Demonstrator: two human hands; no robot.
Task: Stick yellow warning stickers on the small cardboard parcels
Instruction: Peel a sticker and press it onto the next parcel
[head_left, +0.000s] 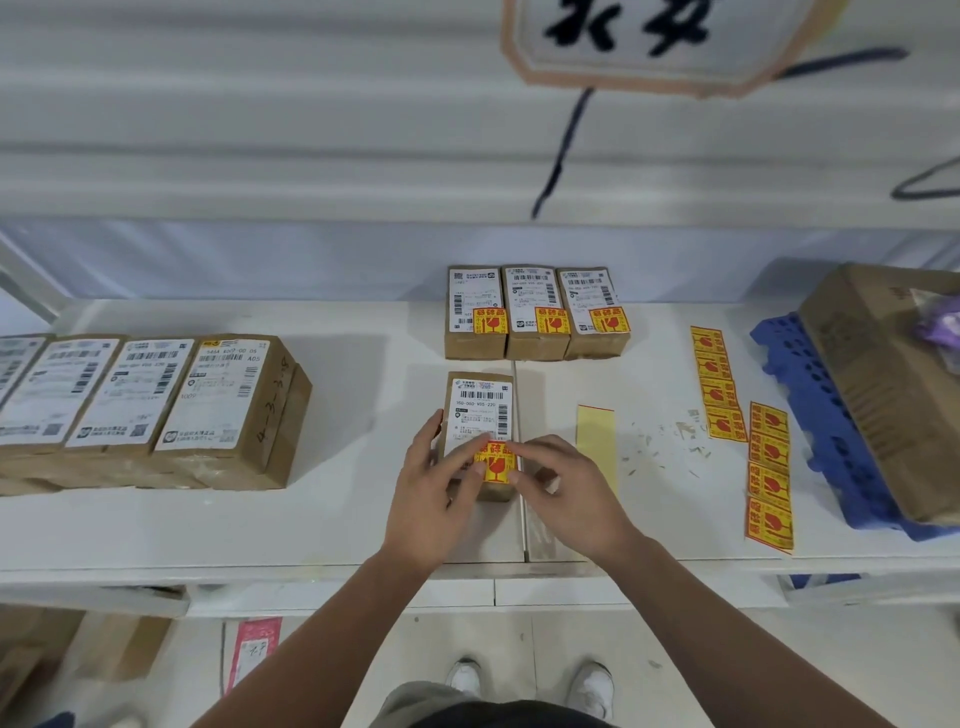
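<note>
A small cardboard parcel with a white shipping label lies on the white shelf in front of me. A yellow warning sticker sits on its near end. My left hand holds the parcel's left side, its fingers pressing the sticker's left edge. My right hand touches the sticker's right edge with its fingertips. Behind, three parcels stand in a row, each bearing a yellow sticker. Strips of yellow stickers lie to the right.
Several larger labelled parcels sit at the left. An empty yellow backing strip lies right of my right hand. A big cardboard box rests on a blue plastic pallet at far right. Boxes stand on the floor below left.
</note>
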